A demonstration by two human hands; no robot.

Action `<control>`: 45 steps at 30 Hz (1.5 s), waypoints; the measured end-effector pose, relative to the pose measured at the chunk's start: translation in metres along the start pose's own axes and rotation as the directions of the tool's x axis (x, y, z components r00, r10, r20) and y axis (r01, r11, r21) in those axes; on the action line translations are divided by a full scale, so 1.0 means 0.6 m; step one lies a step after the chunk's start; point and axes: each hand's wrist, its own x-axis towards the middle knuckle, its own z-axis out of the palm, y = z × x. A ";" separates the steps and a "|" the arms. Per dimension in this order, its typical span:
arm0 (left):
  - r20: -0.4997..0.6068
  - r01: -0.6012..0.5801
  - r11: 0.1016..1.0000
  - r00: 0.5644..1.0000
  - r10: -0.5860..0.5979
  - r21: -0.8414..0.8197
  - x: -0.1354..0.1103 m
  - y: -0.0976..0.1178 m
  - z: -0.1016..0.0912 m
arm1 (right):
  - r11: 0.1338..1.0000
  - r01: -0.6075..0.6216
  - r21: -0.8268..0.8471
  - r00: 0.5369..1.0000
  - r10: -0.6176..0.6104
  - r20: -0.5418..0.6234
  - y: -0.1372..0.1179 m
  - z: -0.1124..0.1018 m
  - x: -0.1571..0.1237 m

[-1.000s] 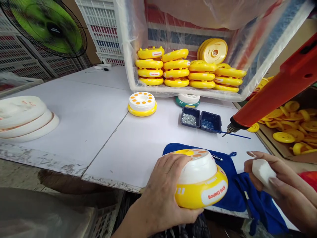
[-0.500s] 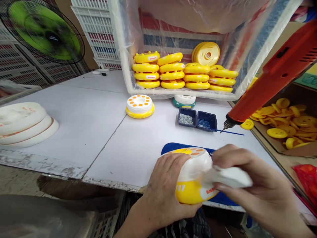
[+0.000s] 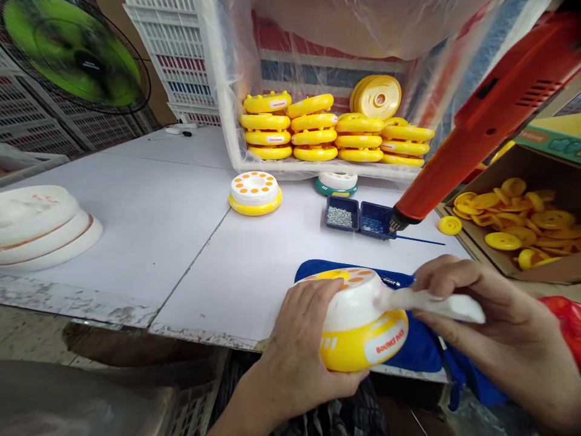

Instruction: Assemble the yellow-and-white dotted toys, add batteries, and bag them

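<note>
- Stretching across the whole view, a white desk [image 3: 158, 230] is seen, with a plastic-lined crate [image 3: 318, 171] set at its far side and yellow discs [image 3: 313, 136] stacked inside.
- An orange power screwdriver [image 3: 481, 115] is hung above the right side, tip angled down.
- A blue cloth [image 3: 422, 351] is laid at the near edge.
- A yellow-and-white puck [image 3: 363, 339], marked BOUNCE PUCK, is held tilted over that cloth, right at the desk's near edge.
- It is gripped by the left hand [image 3: 299, 351], fingers curled over the white dome.
- A white wipe [image 3: 436, 303] is pinched between the right hand [image 3: 499, 327] fingers and pressed against the dome's right side.
- A blue screw tray [image 3: 358, 217] is seen further back, just beside the screwdriver's tip.
</note>
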 end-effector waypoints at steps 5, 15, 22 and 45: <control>0.020 0.031 1.000 0.999 -0.031 0.000 -0.002 0.000 -0.005 | 0.992 0.113 -0.060 0.968 -0.096 0.231 -0.008 0.041 0.019; 0.042 0.045 0.999 0.998 -0.044 -0.014 -0.001 0.001 -0.014 | 0.979 -0.102 -0.176 0.995 0.102 -0.007 0.057 -0.050 -0.053; 0.039 0.007 1.000 0.999 -0.007 0.000 0.003 0.004 -0.014 | 0.996 0.030 -0.080 0.999 -0.026 0.040 -0.017 -0.010 -0.011; -0.077 -0.020 1.000 0.997 0.020 0.006 0.008 0.013 0.002 | 0.938 0.137 -0.318 0.936 -0.017 0.353 -0.029 0.031 0.005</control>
